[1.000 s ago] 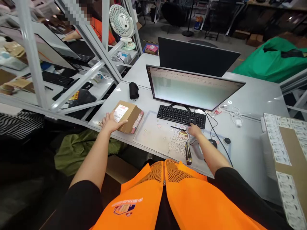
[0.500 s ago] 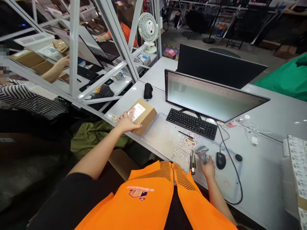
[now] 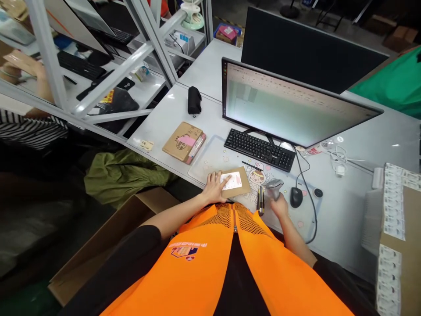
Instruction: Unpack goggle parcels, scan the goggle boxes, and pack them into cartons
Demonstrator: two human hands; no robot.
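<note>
My left hand (image 3: 213, 188) rests on a flat cardboard parcel (image 3: 234, 182) with a white label on top, its fingers over the parcel's near left part. The parcel lies on the clear desk mat (image 3: 205, 164) in front of the keyboard. My right hand (image 3: 280, 207) grips a grey handheld barcode scanner (image 3: 273, 188) just to the right of that parcel. A second cardboard parcel (image 3: 183, 141) with a pink sticker lies farther left on the desk, out of reach of neither hand's fingers but touched by neither.
A black keyboard (image 3: 259, 150) and lit monitor (image 3: 296, 105) stand ahead, with a mouse (image 3: 296, 197) on the right. A yellow-handled utility knife (image 3: 261, 199) lies by the scanner. Stacked label sheets (image 3: 390, 232) stand at right; an open carton (image 3: 105, 241) sits on the floor at left.
My view has tipped down. My left hand has moved right onto the mat with a labelled parcel, and a pink-stickered parcel lies where it was. My right hand has picked up the scanner.
</note>
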